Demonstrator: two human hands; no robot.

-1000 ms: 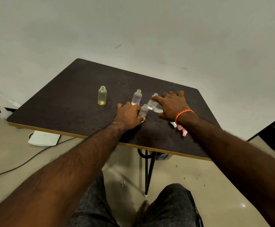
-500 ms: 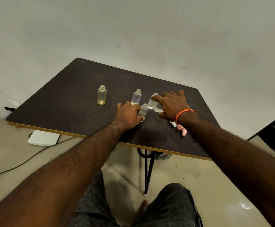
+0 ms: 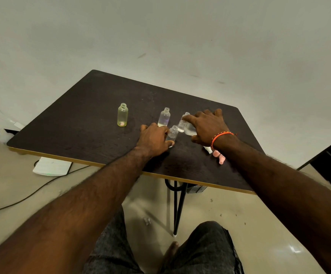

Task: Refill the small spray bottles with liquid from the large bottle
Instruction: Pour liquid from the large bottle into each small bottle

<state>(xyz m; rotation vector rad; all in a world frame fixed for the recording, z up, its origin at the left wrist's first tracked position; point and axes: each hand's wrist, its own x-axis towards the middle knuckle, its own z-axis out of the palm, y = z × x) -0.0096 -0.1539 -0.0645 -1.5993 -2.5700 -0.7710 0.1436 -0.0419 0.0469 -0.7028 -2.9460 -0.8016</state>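
**Pour lined up over the small clear bottle**

On the dark table [image 3: 77, 123], going left to right: a yellow-tinted bottle [image 3: 122, 115] stands upright and uncapped at about 10 o'clock from the hands, well apart from them. Next, a clear bottle with a violet tint [image 3: 164, 117] stands upright at 12 o'clock from the left hand [image 3: 154, 139], just beyond its knuckles. The left hand's fingers curl round the base of the small clear bottle [image 3: 173, 132], holding it upright with its open neck free. At 2 o'clock from that neck, just beside it, the right hand [image 3: 208, 126] wraps its fingers over the large bottle [image 3: 188, 126], which is tilted, its long axis running roughly from 4 o'clock up to 10 o'clock, mouth end toward the small bottles. Whether liquid is running I cannot tell. Behind the right wrist, at 5 o'clock, white and pink spray caps [image 3: 217, 154] lie on the table.

The coming move likely turns on bringing the large bottle's mouth directly above the small bottle's neck; the right hand does the travelling, the left only steadies
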